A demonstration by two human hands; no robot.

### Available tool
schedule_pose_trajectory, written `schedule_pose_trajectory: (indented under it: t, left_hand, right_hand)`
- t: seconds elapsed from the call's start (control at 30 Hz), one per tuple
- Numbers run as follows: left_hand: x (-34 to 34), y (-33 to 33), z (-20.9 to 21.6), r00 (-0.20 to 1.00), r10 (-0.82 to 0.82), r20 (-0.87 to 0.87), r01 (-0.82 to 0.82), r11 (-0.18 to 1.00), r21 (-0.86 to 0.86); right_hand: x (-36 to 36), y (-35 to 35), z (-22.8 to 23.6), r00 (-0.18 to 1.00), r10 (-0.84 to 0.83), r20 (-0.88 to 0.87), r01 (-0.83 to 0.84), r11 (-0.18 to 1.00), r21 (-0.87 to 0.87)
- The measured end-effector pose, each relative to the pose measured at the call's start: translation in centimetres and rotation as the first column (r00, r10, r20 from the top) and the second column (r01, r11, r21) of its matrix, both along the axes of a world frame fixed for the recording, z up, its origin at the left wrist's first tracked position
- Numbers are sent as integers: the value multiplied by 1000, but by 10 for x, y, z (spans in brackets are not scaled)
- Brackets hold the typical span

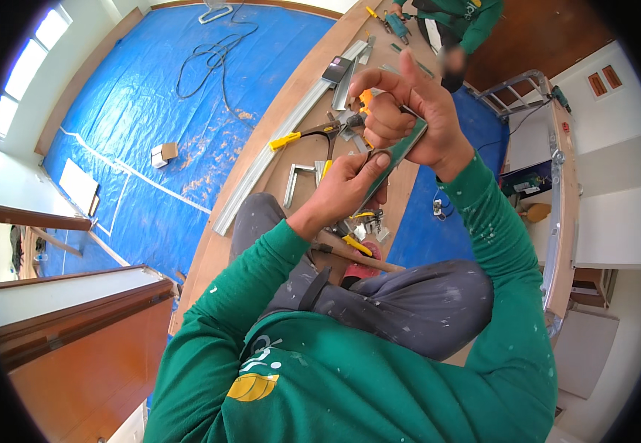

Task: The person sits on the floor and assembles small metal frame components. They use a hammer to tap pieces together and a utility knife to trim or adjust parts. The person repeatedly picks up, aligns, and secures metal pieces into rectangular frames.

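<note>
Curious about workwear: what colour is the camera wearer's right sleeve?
The right sleeve is green with white flecks, best seen in the head view.

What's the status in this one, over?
Left grip closed on metal profile; right grip curled at its upper end; wooden handle nearer lap, untouched.

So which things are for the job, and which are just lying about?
Likely job: shiny metal piece at left hand and right hand; long metal channel; yellow-handled tool.

Seemingly just lying about: dark cable, small box on blue sheet.
</note>
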State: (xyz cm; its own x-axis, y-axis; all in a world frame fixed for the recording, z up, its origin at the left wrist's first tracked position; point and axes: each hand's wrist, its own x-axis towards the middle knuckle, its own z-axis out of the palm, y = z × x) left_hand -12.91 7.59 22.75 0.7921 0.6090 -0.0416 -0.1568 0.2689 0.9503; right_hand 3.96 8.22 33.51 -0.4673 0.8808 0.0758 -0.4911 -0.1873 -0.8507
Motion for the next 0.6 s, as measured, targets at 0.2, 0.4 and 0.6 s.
schedule_pose_trajectory:
  t: [0.2,0.4,0.6]
  left_hand:
    - [-30,-11,-17,996,-70,56,69,998,14]
    - [-80,12,-4,895,165,-415,77,859,507]
    - [-108,12,-10,793,319,-519,112,761,639]
  right_hand:
    - [-29,-16,0,986,-38,160,48,997,-63]
    - [-1,-18,-28,690,-104,716,-18,987,161]
    - [-23,-25,-69,482,-154,862,-109,966,233]
